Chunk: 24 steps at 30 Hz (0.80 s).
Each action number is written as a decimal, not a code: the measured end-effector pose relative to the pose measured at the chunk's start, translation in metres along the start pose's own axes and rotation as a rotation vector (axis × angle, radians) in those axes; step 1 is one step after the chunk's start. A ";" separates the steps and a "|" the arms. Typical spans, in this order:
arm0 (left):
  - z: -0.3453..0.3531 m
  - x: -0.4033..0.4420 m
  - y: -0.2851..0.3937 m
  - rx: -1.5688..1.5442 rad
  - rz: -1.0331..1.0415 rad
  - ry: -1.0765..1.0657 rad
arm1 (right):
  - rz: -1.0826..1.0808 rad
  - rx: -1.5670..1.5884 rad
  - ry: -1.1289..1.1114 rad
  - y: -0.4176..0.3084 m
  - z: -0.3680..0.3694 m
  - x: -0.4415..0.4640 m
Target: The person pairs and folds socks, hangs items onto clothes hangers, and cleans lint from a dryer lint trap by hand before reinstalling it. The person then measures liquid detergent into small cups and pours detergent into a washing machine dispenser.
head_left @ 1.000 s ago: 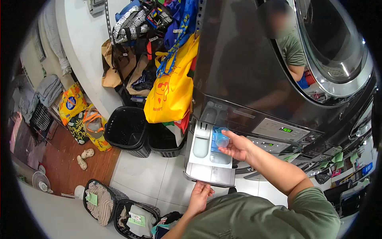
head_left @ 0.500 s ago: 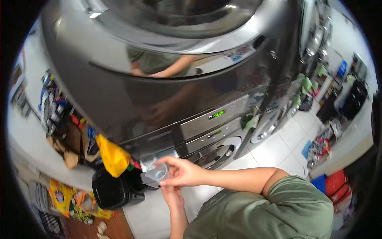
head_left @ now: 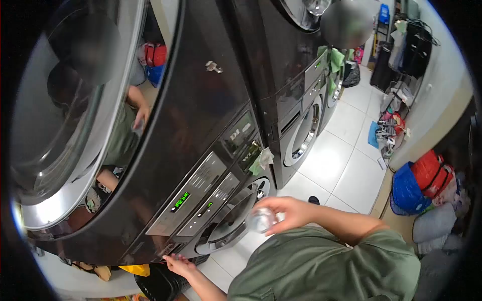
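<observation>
My right hand (head_left: 291, 214) holds a small clear plastic cup (head_left: 260, 220) in front of the lower washer door, fingers and thumb closed round its side. The cup looks see-through; whether any liquid is in it I cannot tell. Low on the left, my left hand (head_left: 179, 265) reaches to the detergent drawer area (head_left: 173, 248) of the dark washing machine (head_left: 201, 90). Its fingers are stretched out and the fingertips touch the machine's front edge there. Green characters glow on the control panel (head_left: 188, 198) just above.
A second dark machine (head_left: 281, 75) stands to the right, with green cloths (head_left: 336, 59) hanging there. A black basket (head_left: 153, 283) sits below my left hand. Red and blue bags (head_left: 411, 185) lie along the right wall. White floor tiles (head_left: 346, 155) run between.
My view has turned right. My hands, close together at the pulled-out drawer before, are now apart: the right has carried the cup away, the left is at the drawer area, where no pulled-out drawer shows.
</observation>
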<state>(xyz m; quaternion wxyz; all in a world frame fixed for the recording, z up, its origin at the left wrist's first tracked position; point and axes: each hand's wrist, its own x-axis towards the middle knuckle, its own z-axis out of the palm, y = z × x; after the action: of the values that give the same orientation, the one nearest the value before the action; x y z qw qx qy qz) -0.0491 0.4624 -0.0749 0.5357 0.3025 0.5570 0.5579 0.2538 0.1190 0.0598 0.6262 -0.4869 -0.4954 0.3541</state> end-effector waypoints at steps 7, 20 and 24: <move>0.033 -0.092 -0.104 0.144 -0.090 0.087 | 0.258 -0.119 0.423 0.037 -0.194 -0.097; 0.239 -0.254 -0.188 0.435 -0.421 -0.747 | 0.286 -0.152 -0.281 0.124 -0.273 0.017; 0.234 -0.257 -0.198 0.343 -0.447 -0.775 | 0.327 0.038 -0.267 0.148 -0.254 0.028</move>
<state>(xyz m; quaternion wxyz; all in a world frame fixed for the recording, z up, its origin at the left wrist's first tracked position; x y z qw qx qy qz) 0.2832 0.2530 -0.1494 0.7530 0.4451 0.4519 0.1753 0.5118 0.1200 -0.0835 0.4982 -0.4980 -0.4814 0.5216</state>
